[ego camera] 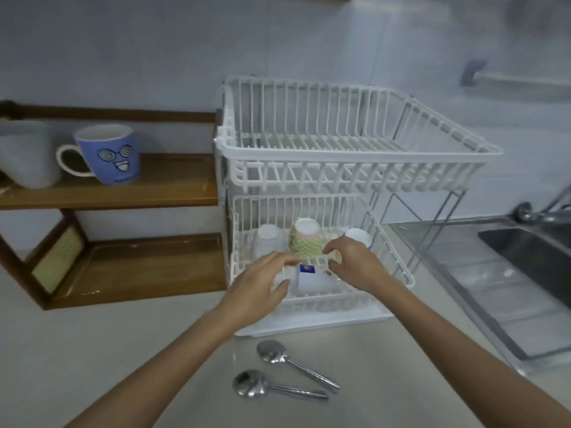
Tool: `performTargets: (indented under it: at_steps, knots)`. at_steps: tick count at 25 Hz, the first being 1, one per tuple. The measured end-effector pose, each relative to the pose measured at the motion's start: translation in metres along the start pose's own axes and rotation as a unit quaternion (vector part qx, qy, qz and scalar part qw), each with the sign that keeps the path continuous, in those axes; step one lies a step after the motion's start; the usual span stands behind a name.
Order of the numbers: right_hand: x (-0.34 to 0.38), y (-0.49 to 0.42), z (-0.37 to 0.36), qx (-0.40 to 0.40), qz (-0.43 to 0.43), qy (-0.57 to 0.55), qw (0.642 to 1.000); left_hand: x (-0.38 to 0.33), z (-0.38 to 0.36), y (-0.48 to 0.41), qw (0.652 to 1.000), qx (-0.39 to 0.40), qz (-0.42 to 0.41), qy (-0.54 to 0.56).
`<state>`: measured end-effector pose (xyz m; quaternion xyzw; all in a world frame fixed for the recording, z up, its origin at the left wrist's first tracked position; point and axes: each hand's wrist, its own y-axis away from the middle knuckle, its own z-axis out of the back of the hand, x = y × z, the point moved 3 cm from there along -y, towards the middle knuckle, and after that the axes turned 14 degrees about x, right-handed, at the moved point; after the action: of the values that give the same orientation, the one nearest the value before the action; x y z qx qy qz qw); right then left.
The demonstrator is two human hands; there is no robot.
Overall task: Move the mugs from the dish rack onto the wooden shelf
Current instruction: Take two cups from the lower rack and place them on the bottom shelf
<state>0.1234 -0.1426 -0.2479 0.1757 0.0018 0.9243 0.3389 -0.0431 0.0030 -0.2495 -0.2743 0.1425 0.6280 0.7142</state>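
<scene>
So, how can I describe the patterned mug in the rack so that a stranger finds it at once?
Find the white dish rack beside the wooden shelf and look into its lower tier. The patterned mug stands upside down in the middle of the back row. Its neighbours are plain white; only this one has a yellowish net-like pattern.

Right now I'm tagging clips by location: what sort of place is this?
Most likely a home kitchen counter: a white two-tier dish rack holding mugs, a steel sink with a tap to the right, and two spoons on the countertop.
</scene>
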Motion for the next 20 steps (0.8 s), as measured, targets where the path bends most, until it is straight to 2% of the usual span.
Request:
performTargets:
  at_steps: [1,2,4,7,9,11,14,17,20]
  knots:
    - [-0.012,-0.011,-0.001,0.044,-0.001,0.112,0.993,0.006,-0.013,-0.018,0.997,0.055,0.043,-0.027]
    - [-0.02,-0.021,-0.003,0.08,0.011,0.238,0.968,0.011,-0.025,-0.036,0.988,0.111,0.082,-0.07]
    - [-0.029,-0.039,-0.009,0.123,0.039,0.453,0.882,0.021,-0.038,-0.068,0.955,0.212,0.14,-0.155]
    - [-0.043,-0.059,-0.022,0.148,0.018,0.631,0.761,0.031,-0.053,-0.101,0.906,0.312,0.188,-0.218]
    - [-0.053,-0.067,-0.028,0.145,-0.001,0.683,0.716,0.034,-0.063,-0.11,0.877,0.341,0.194,-0.277]
    - [-0.061,-0.072,-0.031,0.131,-0.007,0.701,0.701,0.037,-0.074,-0.111,0.866,0.337,0.194,-0.314]
    - [-0.073,-0.077,-0.032,0.114,-0.01,0.705,0.7,0.043,-0.081,-0.111,0.884,0.31,0.186,-0.298]
    - [-0.083,-0.083,-0.033,0.101,-0.018,0.712,0.695,0.049,-0.073,-0.107,0.922,0.284,0.194,-0.179]
    - [-0.085,-0.087,-0.03,0.097,-0.009,0.732,0.674,0.049,-0.054,-0.102,0.954,0.217,0.198,-0.068]
